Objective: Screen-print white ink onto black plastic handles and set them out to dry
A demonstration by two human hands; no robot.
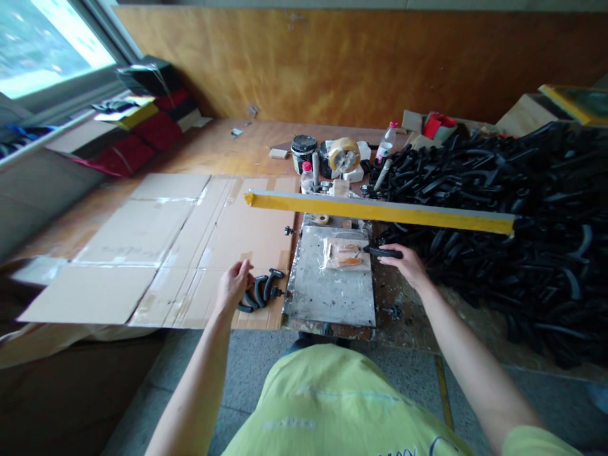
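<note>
My right hand (409, 266) grips a black curved plastic handle (386, 252), its far tip reaching over the right edge of a grey metal plate (308, 278). On that plate sits a small jig of light blocks (349, 253), just left of the handle's tip. My left hand (236, 282) is over the cardboard with its fingers curled together; whatever may be between them is hidden. Right beside its fingers, several similar black handles (260, 291) lie in a row on the flattened cardboard (228, 234).
A yellow-and-grey bar (380, 210) spans above the plate. A large heap of black handles (503, 190) fills the right side. Behind the bar stand a paint-smeared tub (303, 152), a tape roll (344, 156) and a bottle (386, 143). Boxes (152, 130) sit at back left.
</note>
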